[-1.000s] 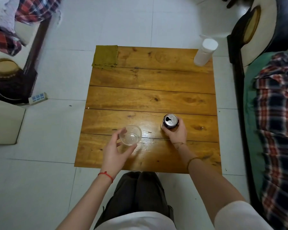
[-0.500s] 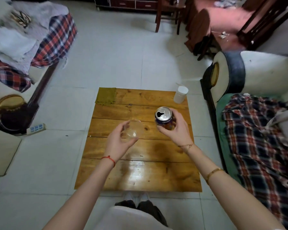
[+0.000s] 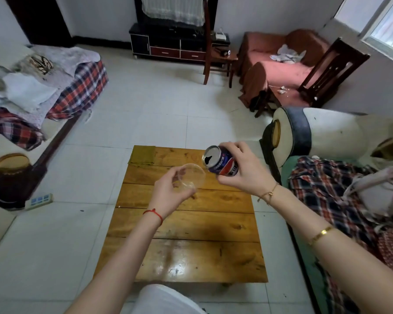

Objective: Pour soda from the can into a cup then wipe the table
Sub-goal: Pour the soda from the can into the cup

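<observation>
My left hand (image 3: 168, 193) holds a clear plastic cup (image 3: 192, 176) in the air above the wooden table (image 3: 191, 245), its mouth tilted toward the can. My right hand (image 3: 247, 171) grips an opened blue soda can (image 3: 219, 162), tipped to the left so its opening faces the cup's rim. No liquid shows between them. A folded olive-green cloth (image 3: 143, 155) lies on the table's far left corner.
A sofa with a plaid cover (image 3: 327, 189) stands close along the table's right side. Another sofa with plaid blankets (image 3: 43, 98) is to the left. A power strip (image 3: 40, 199) lies on the tiled floor. Wooden chairs and a TV cabinet (image 3: 168, 46) stand far back.
Both hands lifted the cup and can off the table and raised them. The can has tipped left toward the cup. The camera view tilted up, showing more of the room.
</observation>
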The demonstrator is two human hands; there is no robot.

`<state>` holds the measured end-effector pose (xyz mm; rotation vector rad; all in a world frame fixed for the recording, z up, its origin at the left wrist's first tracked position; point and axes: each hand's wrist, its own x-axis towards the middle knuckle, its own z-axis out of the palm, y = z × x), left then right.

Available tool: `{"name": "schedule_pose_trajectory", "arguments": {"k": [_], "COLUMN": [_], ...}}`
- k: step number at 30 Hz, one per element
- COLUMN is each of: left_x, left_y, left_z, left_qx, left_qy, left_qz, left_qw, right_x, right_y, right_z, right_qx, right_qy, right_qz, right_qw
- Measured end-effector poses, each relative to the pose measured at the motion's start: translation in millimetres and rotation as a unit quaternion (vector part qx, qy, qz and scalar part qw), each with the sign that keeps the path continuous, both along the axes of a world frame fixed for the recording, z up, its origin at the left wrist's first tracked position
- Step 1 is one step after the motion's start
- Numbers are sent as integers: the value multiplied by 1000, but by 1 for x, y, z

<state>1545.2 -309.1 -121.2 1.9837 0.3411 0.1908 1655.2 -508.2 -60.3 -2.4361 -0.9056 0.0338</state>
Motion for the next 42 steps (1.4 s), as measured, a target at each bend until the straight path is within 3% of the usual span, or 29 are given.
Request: {"name": "schedule_pose_trajectory", "arguments": {"k": [17, 42], "left_x": [-11, 4], "left_y": [-6, 1], "left_z": [7, 4], "left_qx": [-3, 19], "left_qy": [7, 23], "left_qz": [-8, -14], "left_qw": [1000, 999], "right_x": [-13, -10], "right_y": [8, 17], "right_z": [31, 52], "right_qx": [-128, -203], "right_qy": [-80, -140], "right_qz": [17, 10], "right_qw": [988, 969]}}
